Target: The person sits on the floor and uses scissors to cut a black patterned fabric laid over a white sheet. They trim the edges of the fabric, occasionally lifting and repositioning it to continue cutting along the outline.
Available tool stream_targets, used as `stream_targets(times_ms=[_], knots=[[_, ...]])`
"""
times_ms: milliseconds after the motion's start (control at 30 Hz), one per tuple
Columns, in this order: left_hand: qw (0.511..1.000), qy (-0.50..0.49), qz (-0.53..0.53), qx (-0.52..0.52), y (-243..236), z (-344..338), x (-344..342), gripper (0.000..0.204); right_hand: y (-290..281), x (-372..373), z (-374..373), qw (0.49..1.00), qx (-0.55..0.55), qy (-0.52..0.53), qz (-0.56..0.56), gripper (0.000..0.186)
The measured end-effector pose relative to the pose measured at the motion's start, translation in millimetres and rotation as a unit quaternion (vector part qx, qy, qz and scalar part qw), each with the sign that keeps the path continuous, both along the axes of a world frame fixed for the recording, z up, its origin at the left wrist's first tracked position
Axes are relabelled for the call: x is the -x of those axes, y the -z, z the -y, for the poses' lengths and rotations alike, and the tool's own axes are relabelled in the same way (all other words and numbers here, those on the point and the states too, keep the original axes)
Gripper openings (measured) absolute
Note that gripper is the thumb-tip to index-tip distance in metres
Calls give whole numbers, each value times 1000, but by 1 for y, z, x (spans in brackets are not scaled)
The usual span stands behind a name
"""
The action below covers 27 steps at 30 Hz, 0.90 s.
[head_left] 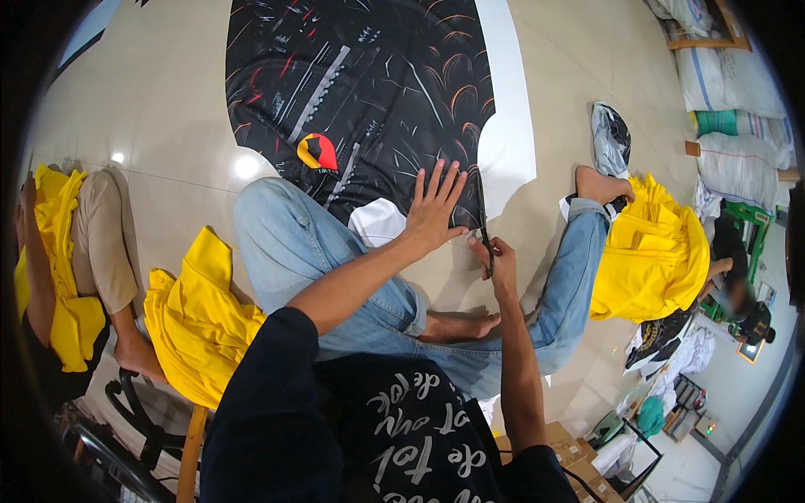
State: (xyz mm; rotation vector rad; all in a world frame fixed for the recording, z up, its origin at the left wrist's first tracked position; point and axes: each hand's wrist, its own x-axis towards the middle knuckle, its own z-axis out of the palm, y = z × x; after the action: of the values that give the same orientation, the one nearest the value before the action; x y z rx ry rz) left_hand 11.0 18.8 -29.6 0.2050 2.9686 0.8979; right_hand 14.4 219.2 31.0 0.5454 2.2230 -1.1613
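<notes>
Your left hand lies flat with fingers spread, pressing the black printed cloth down on the floor near the cloth's lower right edge; your right hand is closed around scissors, blades at that same edge beside the white border. The cloth stretches away from your jeans toward the floor's far edge; yellow shirts are piled right; another yellow pile sits left.
</notes>
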Motion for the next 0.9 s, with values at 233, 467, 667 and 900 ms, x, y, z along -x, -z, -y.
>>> stream_targets(times_ms=[233, 467, 667, 900], knots=[[1000, 1, 8, -19, -1, 2, 1, 116, 5, 10, 18, 999, -5, -10, -40, 46], [980, 109, 107, 127, -25, -9, -30, 114, 5, 17, 29, 998, 46, 39, -26, 45], [943, 213, 196, 161, -41, -8, -56, 114, 6, 19, 46, 998, 10, 50, -42, 45], [921, 271, 223, 168, -46, -8, -64, 110, 15, 24, 63, 994, 39, 100, -35, 52]])
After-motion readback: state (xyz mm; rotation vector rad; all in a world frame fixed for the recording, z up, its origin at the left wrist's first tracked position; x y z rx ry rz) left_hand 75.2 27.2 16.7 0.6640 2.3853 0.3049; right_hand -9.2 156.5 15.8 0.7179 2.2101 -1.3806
